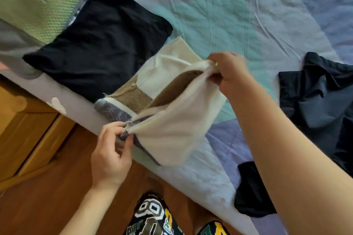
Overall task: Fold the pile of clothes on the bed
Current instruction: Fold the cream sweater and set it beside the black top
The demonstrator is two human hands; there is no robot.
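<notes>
1. Head view: left hand (109,158) pinches the near corner of the cream cloth (172,120).
2. Right hand (229,74) pinches its far corner; cloth hangs between both grips, above the bed (238,15) edge.
3. Folded black garment (99,47) lies beyond the left fingers.

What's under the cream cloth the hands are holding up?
Under the cream cloth, its own brown and cream lower layer lies on the quilt. Left hand and right hand pinch its corners. The rest underneath is hidden.

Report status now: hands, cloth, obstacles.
Left hand and right hand pinch cream cloth corners, lifted. Black folded garment beside it. Nothing blocks.
</notes>
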